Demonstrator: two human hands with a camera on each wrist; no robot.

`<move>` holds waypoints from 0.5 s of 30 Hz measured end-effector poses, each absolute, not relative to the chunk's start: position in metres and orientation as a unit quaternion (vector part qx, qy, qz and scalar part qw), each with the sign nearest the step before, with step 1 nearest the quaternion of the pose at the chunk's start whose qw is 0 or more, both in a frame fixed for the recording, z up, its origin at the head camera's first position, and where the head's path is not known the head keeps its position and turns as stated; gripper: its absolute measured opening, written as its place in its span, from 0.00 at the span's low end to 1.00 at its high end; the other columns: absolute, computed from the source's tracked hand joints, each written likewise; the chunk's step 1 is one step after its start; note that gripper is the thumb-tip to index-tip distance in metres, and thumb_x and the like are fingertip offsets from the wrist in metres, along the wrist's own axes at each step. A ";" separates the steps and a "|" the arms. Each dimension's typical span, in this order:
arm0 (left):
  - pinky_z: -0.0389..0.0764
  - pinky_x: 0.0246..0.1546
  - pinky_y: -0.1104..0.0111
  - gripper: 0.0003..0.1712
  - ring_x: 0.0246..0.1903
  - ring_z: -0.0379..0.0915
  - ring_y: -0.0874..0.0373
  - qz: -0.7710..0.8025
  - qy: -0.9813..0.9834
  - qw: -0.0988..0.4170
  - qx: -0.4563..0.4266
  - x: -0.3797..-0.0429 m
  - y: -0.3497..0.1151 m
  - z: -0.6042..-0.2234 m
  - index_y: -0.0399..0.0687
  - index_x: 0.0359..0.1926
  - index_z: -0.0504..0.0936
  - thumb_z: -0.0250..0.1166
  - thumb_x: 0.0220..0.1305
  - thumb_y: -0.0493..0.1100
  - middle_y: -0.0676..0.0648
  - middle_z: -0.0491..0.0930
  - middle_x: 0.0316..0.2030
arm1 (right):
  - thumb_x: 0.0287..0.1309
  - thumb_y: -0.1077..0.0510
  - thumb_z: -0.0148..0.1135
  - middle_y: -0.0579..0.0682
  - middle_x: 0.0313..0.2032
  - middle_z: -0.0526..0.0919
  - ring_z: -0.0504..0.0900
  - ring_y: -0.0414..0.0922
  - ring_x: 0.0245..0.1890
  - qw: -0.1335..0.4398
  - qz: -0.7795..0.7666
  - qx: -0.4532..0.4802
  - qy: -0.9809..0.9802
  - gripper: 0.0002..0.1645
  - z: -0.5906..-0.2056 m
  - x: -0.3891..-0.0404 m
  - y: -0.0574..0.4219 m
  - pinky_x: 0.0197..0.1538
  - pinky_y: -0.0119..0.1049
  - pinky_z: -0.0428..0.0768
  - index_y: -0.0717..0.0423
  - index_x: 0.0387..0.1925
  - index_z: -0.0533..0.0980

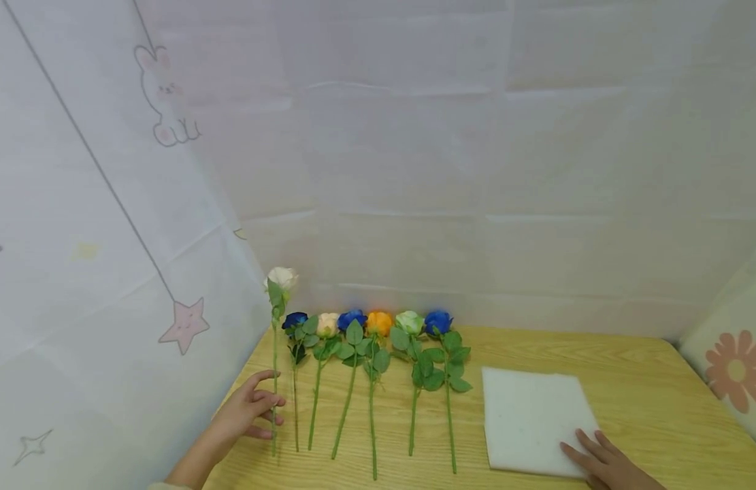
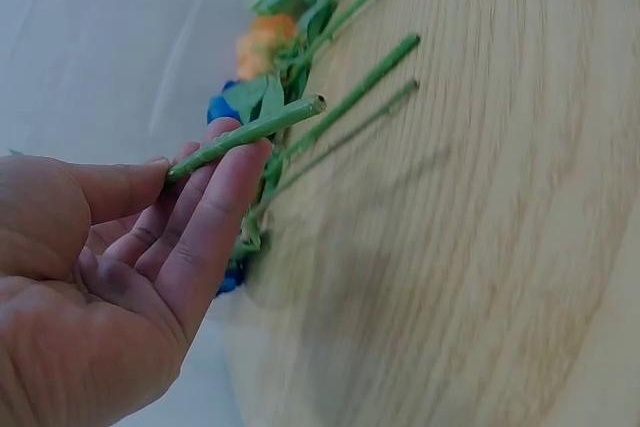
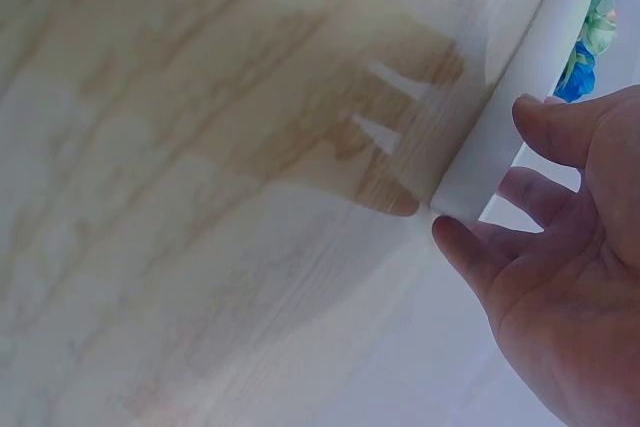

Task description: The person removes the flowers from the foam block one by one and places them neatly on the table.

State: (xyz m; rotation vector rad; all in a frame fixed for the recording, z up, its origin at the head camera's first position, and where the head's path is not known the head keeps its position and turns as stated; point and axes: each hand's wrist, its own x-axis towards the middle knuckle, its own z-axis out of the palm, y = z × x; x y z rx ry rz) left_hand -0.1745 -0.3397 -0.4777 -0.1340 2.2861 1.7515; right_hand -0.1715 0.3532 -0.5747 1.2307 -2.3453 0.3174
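Note:
At the left of the table, my left hand [image 1: 252, 412] pinches the green stem of a white rose [image 1: 282, 278] between thumb and fingers. The left wrist view shows the stem's cut end [image 2: 318, 104] poking out past the fingers, off the tabletop. To its right lies a row of artificial roses, among them a dark blue rose [image 1: 294, 320], a peach rose [image 1: 327, 324] and an orange rose [image 1: 380, 323]. My right hand [image 1: 610, 463] rests its fingers on the near right corner of a white foam sheet [image 1: 531, 418], thumb along the edge in the right wrist view.
A pale green rose [image 1: 409, 322] and a bright blue rose [image 1: 438, 322] end the row at the right, near the foam. Another blue rose [image 1: 352, 319] lies mid-row. Behind the wooden table [image 1: 635, 381] hangs a pale printed cloth [image 1: 414, 170].

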 end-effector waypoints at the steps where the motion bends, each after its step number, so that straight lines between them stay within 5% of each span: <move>1: 0.87 0.35 0.49 0.40 0.42 0.83 0.41 0.603 0.786 0.127 -0.048 -0.175 -0.342 -0.479 0.44 0.77 0.49 0.59 0.76 0.51 0.38 0.82 0.51 | 0.76 0.42 0.45 0.31 0.77 0.36 0.35 0.24 0.76 0.231 0.117 0.446 -0.856 0.32 -0.575 -0.171 0.353 0.71 0.15 0.34 0.38 0.77 0.61; 5: 0.87 0.33 0.51 0.39 0.41 0.84 0.41 0.607 0.783 0.124 -0.055 -0.175 -0.353 -0.486 0.42 0.77 0.49 0.58 0.77 0.47 0.39 0.82 0.49 | 0.70 0.49 0.60 0.30 0.76 0.39 0.36 0.23 0.75 0.225 0.131 0.442 -0.858 0.35 -0.574 -0.169 0.352 0.71 0.14 0.35 0.40 0.75 0.65; 9: 0.87 0.29 0.57 0.38 0.38 0.85 0.46 0.618 0.772 0.138 -0.054 -0.174 -0.363 -0.492 0.39 0.76 0.45 0.56 0.78 0.44 0.43 0.83 0.46 | 0.47 0.62 0.76 0.28 0.75 0.37 0.33 0.21 0.74 0.201 0.129 0.433 -0.869 0.53 -0.570 -0.168 0.352 0.68 0.12 0.35 0.39 0.75 0.65; 12: 0.87 0.28 0.59 0.39 0.36 0.85 0.50 0.630 0.758 0.160 -0.053 -0.176 -0.368 -0.496 0.36 0.76 0.40 0.54 0.79 0.40 0.44 0.82 0.43 | 0.44 0.64 0.77 0.26 0.71 0.36 0.26 0.20 0.71 0.168 0.117 0.405 -0.891 0.55 -0.568 -0.164 0.352 0.65 0.20 0.65 0.37 0.75 0.66; 15: 0.87 0.30 0.60 0.40 0.34 0.85 0.51 0.637 0.748 0.178 -0.056 -0.177 -0.372 -0.499 0.34 0.76 0.36 0.52 0.79 0.39 0.44 0.82 0.42 | 0.47 0.62 0.76 0.25 0.69 0.36 0.23 0.19 0.68 0.144 0.108 0.377 -0.909 0.52 -0.565 -0.159 0.351 0.46 0.29 0.81 0.35 0.73 0.67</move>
